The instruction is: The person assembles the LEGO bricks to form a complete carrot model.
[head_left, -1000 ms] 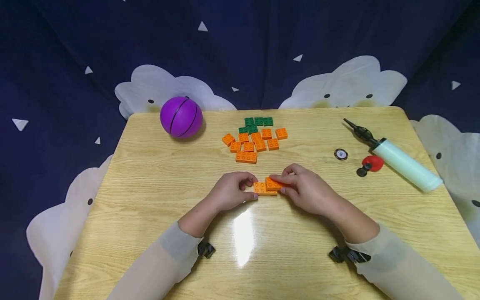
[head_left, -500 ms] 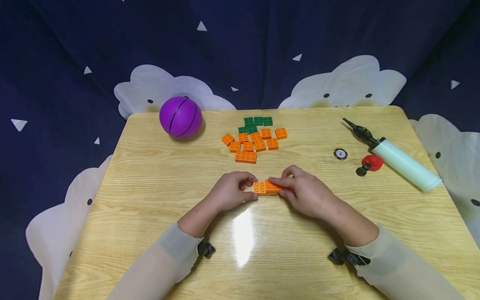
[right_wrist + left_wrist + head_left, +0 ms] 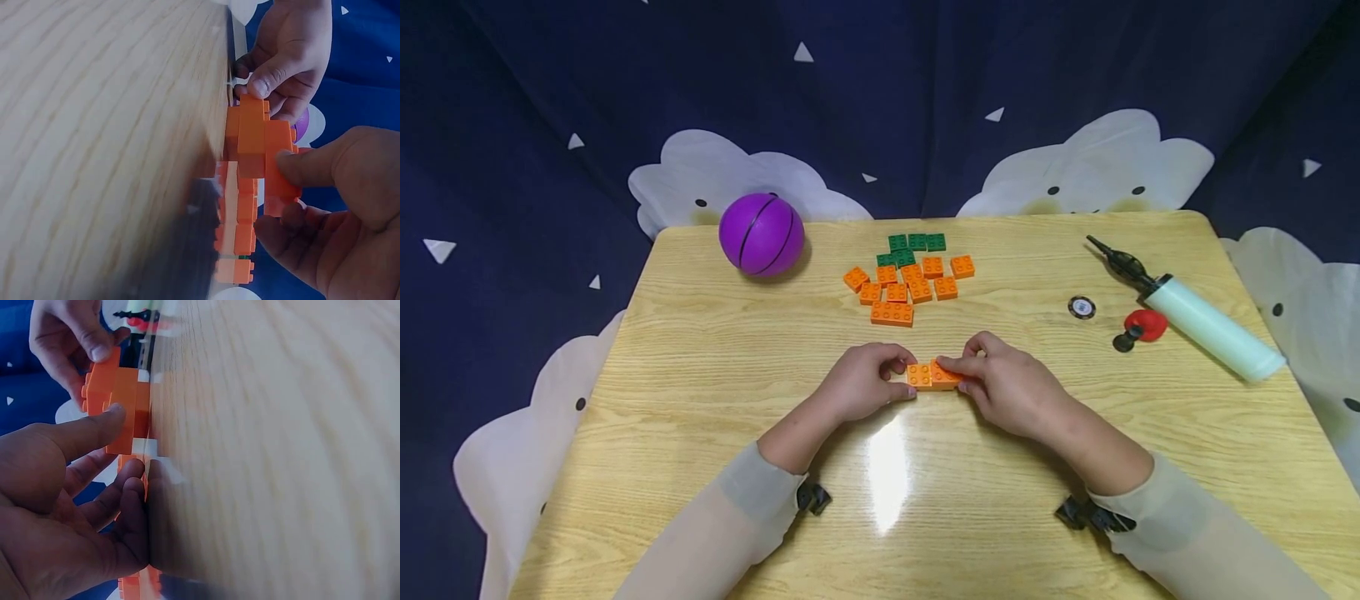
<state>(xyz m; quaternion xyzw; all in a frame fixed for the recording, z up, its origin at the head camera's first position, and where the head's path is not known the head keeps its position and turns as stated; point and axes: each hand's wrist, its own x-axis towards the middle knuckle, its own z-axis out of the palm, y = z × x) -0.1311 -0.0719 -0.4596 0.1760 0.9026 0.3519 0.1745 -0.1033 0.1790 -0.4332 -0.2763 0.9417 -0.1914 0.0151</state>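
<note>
My left hand [image 3: 863, 382] pinches the left end of a long orange toy building brick [image 3: 919, 375] between thumb and fingers. On the right part of it sits a second orange brick [image 3: 946, 377], which my right hand [image 3: 1015, 383] grips by its right end. Bare studs show on the left part of the long brick. In the right wrist view the upper brick [image 3: 280, 156] stands out past the long brick [image 3: 252, 134]. Beneath them a narrower orange block [image 3: 232, 134] shows close over the table. My right fingers partly hide the upper brick.
Several loose orange bricks [image 3: 892, 314] and green bricks [image 3: 917, 242] lie beyond my hands. A purple ball [image 3: 762, 234] is at the back left. To the right lie a poker chip [image 3: 1082, 307], a red and black object [image 3: 1145, 326] and a pale green hand pump [image 3: 1213, 327].
The upper brick has come down onto the long brick, covering the right-hand studs that showed in part before. My right hand moved slightly with it; my left hand stayed in place.
</note>
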